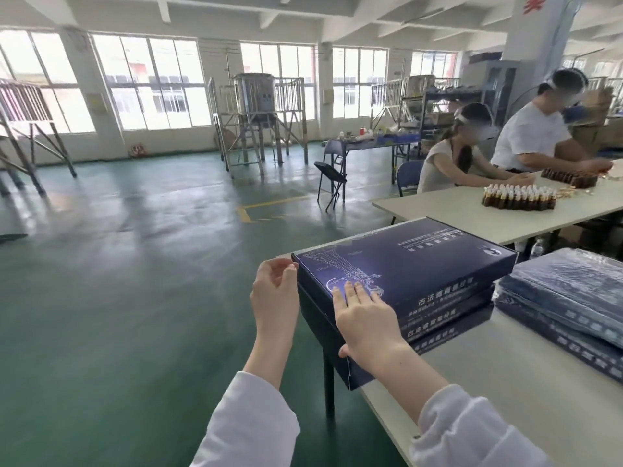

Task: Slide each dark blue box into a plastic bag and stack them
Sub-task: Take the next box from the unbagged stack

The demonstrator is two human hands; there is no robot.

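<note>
Dark blue box [404, 261] is sitting atop its stack [438, 320] at the worktop [488, 399] edge, with white Chinese lettering along its side. My right grip [365, 318] is pressing flat on the lid, fingers straight. My left grip [274, 291], loosely open, is at the far corner, with open floor [135, 264] beyond.

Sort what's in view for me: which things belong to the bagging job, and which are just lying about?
Job: top blue box, unbagged boxes beneath it, bagged stack, left hand, right hand.
Lying about: brown bottles, folding chair, metal tank.
</note>
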